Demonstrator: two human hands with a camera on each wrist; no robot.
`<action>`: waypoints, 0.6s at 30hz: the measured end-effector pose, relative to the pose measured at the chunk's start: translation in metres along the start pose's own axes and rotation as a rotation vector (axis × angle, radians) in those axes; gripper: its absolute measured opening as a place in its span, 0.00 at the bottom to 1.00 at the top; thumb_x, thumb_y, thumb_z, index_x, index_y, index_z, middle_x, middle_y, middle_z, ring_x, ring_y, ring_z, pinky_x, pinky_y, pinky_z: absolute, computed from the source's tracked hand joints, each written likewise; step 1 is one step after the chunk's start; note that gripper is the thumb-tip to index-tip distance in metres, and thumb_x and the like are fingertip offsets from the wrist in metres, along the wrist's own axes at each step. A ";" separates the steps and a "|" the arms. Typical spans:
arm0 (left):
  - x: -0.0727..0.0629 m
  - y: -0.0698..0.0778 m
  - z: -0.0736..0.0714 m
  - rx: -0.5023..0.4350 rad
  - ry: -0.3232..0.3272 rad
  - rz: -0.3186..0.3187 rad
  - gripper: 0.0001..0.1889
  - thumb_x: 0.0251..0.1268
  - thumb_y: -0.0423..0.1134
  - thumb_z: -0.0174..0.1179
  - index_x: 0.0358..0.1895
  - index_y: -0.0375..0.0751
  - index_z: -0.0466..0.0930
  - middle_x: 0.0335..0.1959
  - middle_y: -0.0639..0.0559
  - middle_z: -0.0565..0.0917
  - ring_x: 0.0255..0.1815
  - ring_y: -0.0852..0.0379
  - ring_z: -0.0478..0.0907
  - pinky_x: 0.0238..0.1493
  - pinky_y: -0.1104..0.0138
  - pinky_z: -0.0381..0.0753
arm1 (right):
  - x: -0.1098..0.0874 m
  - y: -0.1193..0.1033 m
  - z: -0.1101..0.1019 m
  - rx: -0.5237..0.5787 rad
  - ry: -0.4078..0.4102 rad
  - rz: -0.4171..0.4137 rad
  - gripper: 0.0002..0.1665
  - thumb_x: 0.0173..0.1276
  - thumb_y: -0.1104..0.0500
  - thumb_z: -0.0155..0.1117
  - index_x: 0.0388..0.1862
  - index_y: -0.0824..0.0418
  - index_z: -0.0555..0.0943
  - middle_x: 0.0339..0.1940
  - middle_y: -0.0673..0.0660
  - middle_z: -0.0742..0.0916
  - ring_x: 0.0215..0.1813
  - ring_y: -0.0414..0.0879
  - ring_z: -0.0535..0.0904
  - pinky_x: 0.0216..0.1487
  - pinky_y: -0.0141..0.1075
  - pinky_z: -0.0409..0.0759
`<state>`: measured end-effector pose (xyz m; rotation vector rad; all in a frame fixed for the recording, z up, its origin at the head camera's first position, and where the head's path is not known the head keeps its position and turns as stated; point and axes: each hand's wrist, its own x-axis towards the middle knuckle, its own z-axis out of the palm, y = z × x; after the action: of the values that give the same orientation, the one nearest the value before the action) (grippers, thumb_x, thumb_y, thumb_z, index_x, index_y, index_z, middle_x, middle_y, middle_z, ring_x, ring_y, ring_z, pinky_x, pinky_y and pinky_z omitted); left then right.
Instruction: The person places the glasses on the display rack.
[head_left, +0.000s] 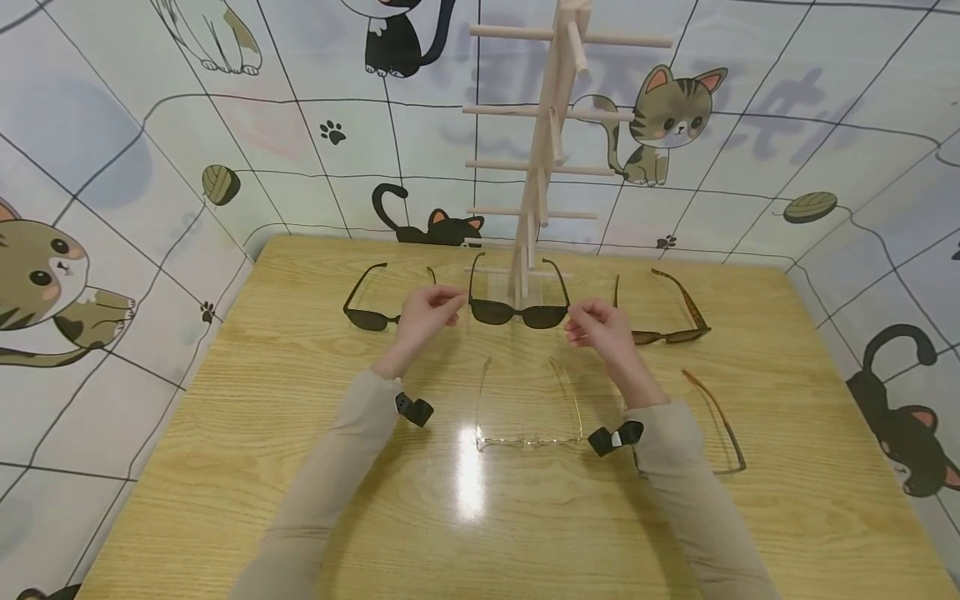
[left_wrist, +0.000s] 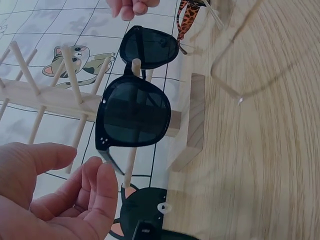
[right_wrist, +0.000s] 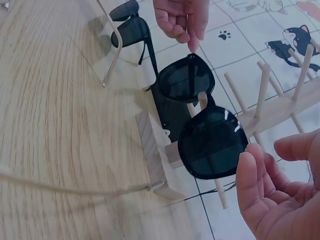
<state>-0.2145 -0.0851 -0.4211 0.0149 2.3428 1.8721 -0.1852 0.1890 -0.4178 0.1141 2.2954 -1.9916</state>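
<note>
The sunglasses (head_left: 517, 313) hang on the stand (head_left: 538, 187), the bridge apparently bearing on a low peg (left_wrist: 136, 65), with their arms spread either side of the post. The left hand (head_left: 430, 314) and right hand (head_left: 602, 327) flank the frame, probably to steady it evenly; both hands' fingers bend loosely, thumbs apart, gripping nothing (the right fingertips may brush the rim).

Central sunglasses (head_left: 493, 312) are showing black; bench (head_left: 555, 517) is displaying yellowish wood grain; backdrop (head_left: 420, 137) is presenting cartoon cats.
</note>
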 end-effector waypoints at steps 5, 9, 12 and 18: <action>-0.006 -0.002 -0.012 0.055 0.037 0.080 0.13 0.66 0.34 0.58 0.49 0.29 0.79 0.39 0.35 0.81 0.39 0.37 0.79 0.43 0.52 0.81 | -0.008 -0.006 0.009 -0.016 -0.031 -0.066 0.18 0.70 0.61 0.57 0.43 0.80 0.72 0.24 0.52 0.82 0.25 0.40 0.80 0.30 0.32 0.83; -0.010 -0.006 -0.025 0.076 0.048 0.119 0.13 0.66 0.34 0.57 0.48 0.29 0.79 0.38 0.36 0.81 0.39 0.37 0.79 0.41 0.52 0.82 | -0.013 -0.010 0.016 -0.019 -0.065 -0.081 0.16 0.70 0.62 0.57 0.42 0.78 0.73 0.24 0.51 0.82 0.26 0.39 0.80 0.31 0.33 0.83; -0.013 -0.009 -0.035 0.102 0.060 0.164 0.12 0.65 0.34 0.58 0.47 0.29 0.80 0.37 0.36 0.81 0.35 0.42 0.80 0.38 0.57 0.83 | -0.016 -0.013 0.023 -0.018 -0.085 -0.084 0.14 0.70 0.62 0.56 0.42 0.77 0.73 0.24 0.51 0.82 0.26 0.40 0.80 0.31 0.33 0.83; -0.017 -0.018 -0.056 0.205 0.130 0.278 0.12 0.64 0.34 0.59 0.44 0.26 0.80 0.34 0.38 0.82 0.30 0.54 0.78 0.29 0.75 0.77 | -0.020 -0.017 0.036 -0.025 -0.127 -0.106 0.13 0.69 0.64 0.56 0.42 0.77 0.74 0.25 0.52 0.81 0.26 0.39 0.80 0.31 0.32 0.83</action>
<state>-0.2031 -0.1451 -0.4249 0.2611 2.7356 1.7812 -0.1670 0.1513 -0.4039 -0.1357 2.2897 -1.9553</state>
